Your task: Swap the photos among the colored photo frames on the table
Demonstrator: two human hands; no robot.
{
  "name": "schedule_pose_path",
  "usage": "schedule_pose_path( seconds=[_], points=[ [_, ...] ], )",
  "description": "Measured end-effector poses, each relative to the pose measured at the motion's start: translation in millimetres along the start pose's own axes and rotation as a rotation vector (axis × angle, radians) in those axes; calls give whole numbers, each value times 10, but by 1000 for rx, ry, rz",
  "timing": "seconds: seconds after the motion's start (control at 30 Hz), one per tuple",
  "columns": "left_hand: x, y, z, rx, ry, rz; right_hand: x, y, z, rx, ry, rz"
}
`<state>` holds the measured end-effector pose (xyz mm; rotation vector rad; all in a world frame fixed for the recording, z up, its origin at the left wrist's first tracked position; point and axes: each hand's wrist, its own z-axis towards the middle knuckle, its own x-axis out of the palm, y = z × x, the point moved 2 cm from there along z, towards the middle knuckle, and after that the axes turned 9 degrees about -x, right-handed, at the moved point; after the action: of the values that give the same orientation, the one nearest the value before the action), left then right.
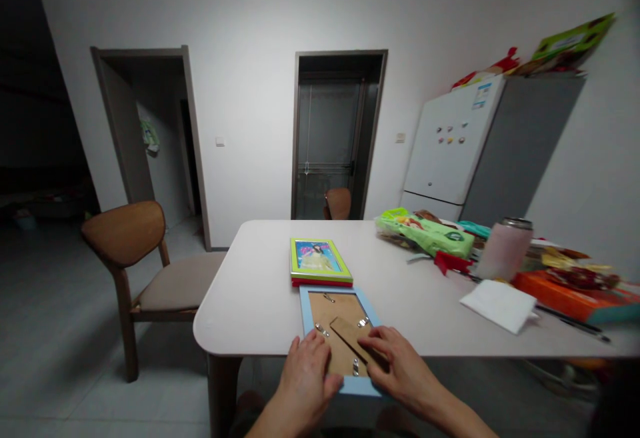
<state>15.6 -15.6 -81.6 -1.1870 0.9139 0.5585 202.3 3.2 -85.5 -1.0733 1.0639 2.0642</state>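
Reference point: the light-blue photo frame (306,308), back upward on the table (260,305), near end projecting past the table edge. Beyond its far end sits a lime-green photo frame (319,257) stacked on a red frame (320,283). The easel-back stand (350,333) lies over the light-blue frame's backing board, long axis diagonal, far-left to near-right. The right hand (405,368) is the nearer of 2, at the frame's near-right corner; from its fingers the stand extends far-left. Right fingers: partly open, around the stand's near end; pinch not determinable. Left hand (306,378): at the near-left corner, fingers loosely bent over rim and board; grip beneath not visible.
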Motion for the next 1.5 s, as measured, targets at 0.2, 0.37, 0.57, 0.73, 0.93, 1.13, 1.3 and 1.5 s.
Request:
schedule_pose_path(
  seconds=[0.2, 0.37, 0.57, 0.73, 0.93, 1.13, 1.3, 1.5],
  points=[
    [23, 89, -47, 94, 29, 5, 20, -23, 88, -28, -14, -106],
    [39, 138, -19, 135, -40, 10, -26, -207, 232, 75, -23, -248],
    [93, 171, -15, 98, -68, 38, 15, -288, 295, 95, 46, -234],
    [76, 160, -22, 71, -63, 34, 6, -308, 270, 82, 64, -193],
    [62, 159, -14, 74, -39, 27, 69, -100, 300, -4, 16, -222],
    [41, 141, -13, 75, -10, 27, 271, 296, 471, -219, 104, -106],
    [51, 161, -9, 112, -24, -5, 279, 380, 550, -232, 164, -97],
    [65, 186, -8, 148, -32, -57, 256, 452, 528, -305, 204, -21]
  ],
)
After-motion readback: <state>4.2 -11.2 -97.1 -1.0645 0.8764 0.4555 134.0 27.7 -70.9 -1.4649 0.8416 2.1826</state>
